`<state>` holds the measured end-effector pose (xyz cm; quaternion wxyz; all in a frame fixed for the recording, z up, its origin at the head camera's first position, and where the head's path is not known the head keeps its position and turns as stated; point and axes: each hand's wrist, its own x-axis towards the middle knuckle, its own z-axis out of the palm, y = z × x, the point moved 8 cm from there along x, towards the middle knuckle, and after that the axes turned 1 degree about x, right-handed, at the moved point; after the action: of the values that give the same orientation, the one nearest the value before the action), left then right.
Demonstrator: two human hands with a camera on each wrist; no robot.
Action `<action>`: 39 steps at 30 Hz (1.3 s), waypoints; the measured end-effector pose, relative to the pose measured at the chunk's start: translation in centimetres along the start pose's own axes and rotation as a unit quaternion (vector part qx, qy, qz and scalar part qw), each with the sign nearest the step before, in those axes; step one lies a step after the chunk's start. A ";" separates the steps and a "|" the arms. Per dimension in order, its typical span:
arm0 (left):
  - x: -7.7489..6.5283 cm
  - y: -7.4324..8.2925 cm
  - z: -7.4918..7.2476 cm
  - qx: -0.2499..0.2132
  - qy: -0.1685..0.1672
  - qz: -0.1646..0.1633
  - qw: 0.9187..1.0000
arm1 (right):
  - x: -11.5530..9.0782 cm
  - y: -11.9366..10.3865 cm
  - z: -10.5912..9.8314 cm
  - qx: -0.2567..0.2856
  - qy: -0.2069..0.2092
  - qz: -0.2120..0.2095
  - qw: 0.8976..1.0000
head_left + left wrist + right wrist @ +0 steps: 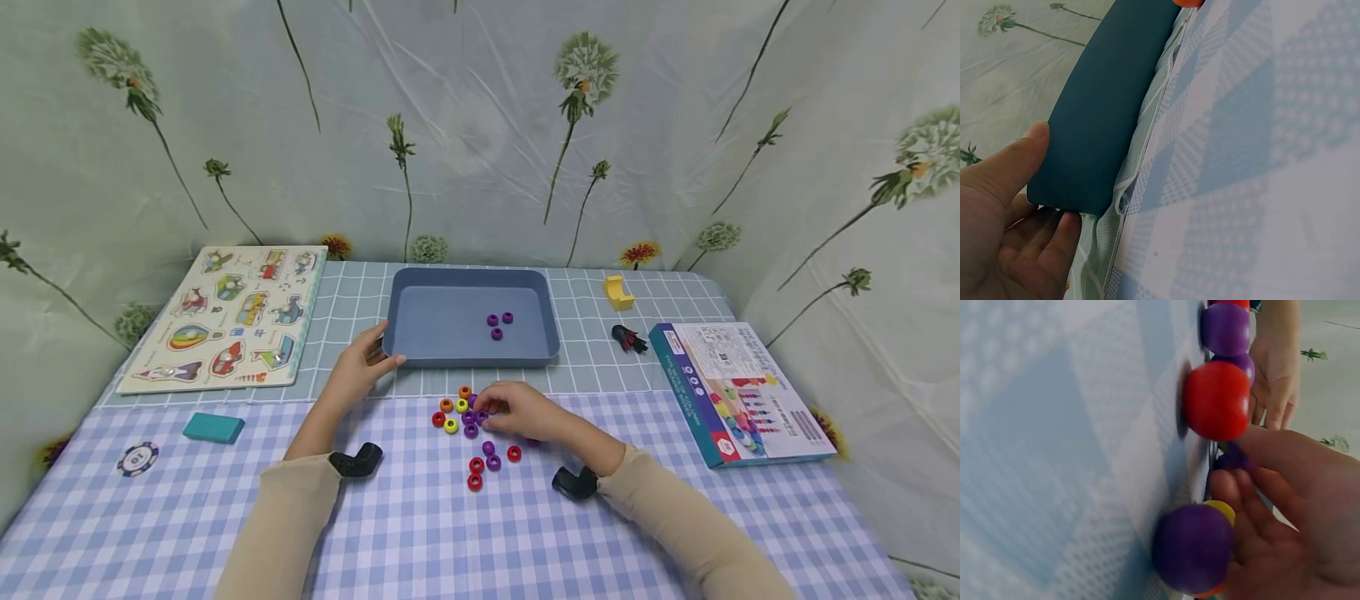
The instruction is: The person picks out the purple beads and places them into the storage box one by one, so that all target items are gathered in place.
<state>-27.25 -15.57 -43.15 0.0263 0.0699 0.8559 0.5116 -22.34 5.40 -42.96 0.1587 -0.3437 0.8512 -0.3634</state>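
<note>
A shallow blue-grey tray (472, 362) stands at the back middle with three purple beads (497, 334) in it. The left hand (358, 367) grips its front left corner, with the thumb (1036, 134) on the wall and fingers curled round the end. In front of the tray, the right hand (525, 411) reaches into a loose group of beads. Its thumb and fingers pinch a purple bead (1235, 457), partly hidden. Around it lie more purple beads (470, 431), red beads (476, 466), yellow beads (451, 426) and orange beads (447, 405).
A picture puzzle board (225, 321) lies at the back left, with a teal block (213, 427) and a poker chip (138, 458) before it. On the right are a yellow piece (618, 292), a small dark red-and-black object (628, 338) and a flat box (742, 392).
</note>
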 end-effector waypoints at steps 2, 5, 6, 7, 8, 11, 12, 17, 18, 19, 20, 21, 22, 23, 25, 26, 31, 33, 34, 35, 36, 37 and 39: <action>0.0 0.0 0.0 0.000 -0.001 0.001 1.000 | 0.1 -0.2 -0.5 0.023 0.011 0.004 1.000; 0.0 0.0 0.0 -0.004 -0.002 0.004 1.000 | 0.4 -0.6 -2.0 0.063 0.044 0.003 0.997; 0.0 0.0 0.0 -0.006 -0.002 0.005 1.000 | 0.5 -0.7 -2.7 0.074 0.057 0.001 0.996; 0.0 0.0 0.0 -0.006 -0.002 0.006 1.000 | 0.7 -0.7 -3.4 0.084 0.072 0.000 0.994; 0.0 0.0 -0.1 -0.007 -0.002 0.006 1.000 | 0.9 -0.6 -4.1 0.090 0.087 -0.001 0.992; 0.0 0.0 -0.1 -0.006 -0.003 0.005 1.000 | 1.6 -0.6 -6.3 0.118 0.132 0.003 0.984; 0.0 0.0 -0.1 -0.005 -0.004 0.004 1.000 | 1.9 -0.5 -7.0 0.124 0.147 0.009 0.981; 0.2 0.0 0.0 -0.006 -0.005 0.002 1.000 | 3.1 1.3 -9.4 0.129 0.187 0.078 0.971; 0.2 0.0 0.0 -0.006 -0.005 0.002 1.000 | 3.4 2.2 -9.6 0.125 0.190 0.092 0.970; 0.3 0.1 0.0 -0.005 -0.004 0.003 1.000 | 3.8 3.1 -9.8 0.118 0.190 0.106 0.969; 0.3 0.1 -0.1 -0.005 -0.004 0.002 1.000 | 4.1 4.0 -9.9 0.112 0.190 0.116 0.969; 0.3 0.1 -0.1 -0.004 -0.004 0.002 1.000 | 4.4 4.9 -9.9 0.108 0.189 0.127 0.968; 0.4 0.1 -0.1 -0.003 -0.004 0.002 1.000 | 4.8 5.7 -9.9 0.104 0.188 0.135 0.967; 0.4 0.1 -0.1 -0.002 -0.004 0.002 1.000 | 5.0 6.4 -9.9 0.099 0.187 0.141 0.967; 0.4 0.1 -0.1 -0.002 -0.005 0.001 1.000 | 5.3 6.9 -9.9 0.090 0.182 0.149 0.968; 0.3 0.1 -0.1 -0.001 -0.005 0.001 1.000 | 5.4 7.0 -9.8 0.085 0.181 0.155 0.967; 0.3 0.1 0.0 -0.002 -0.006 0.003 1.000 | 5.9 7.3 -9.5 0.061 0.172 0.163 0.970; 0.3 0.1 0.0 -0.002 -0.006 0.003 1.000 | 5.9 7.4 -9.5 0.066 0.173 0.163 0.969; 0.3 0.0 0.0 -0.002 -0.006 0.003 1.000 | 5.9 7.4 -9.5 0.072 0.176 0.162 0.968; 0.3 0.0 0.1 -0.003 -0.006 0.003 1.000 | 5.8 7.3 -9.5 0.078 0.177 0.159 0.968; 0.3 0.0 0.1 -0.004 -0.005 0.003 1.000 | 5.7 7.1 -9.6 0.085 0.181 0.154 0.967; 0.3 0.0 0.1 -0.004 -0.005 0.003 1.000 | 5.6 6.9 -9.6 0.094 0.186 0.148 0.967; 0.3 0.0 0.1 -0.002 -0.006 0.002 1.000 | 5.2 5.8 -9.7 0.111 0.193 0.127 0.967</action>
<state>-27.54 -15.50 -43.19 0.0301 0.0746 0.8545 0.5132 -33.86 9.59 -40.67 0.0738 -0.1367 0.8567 -0.4918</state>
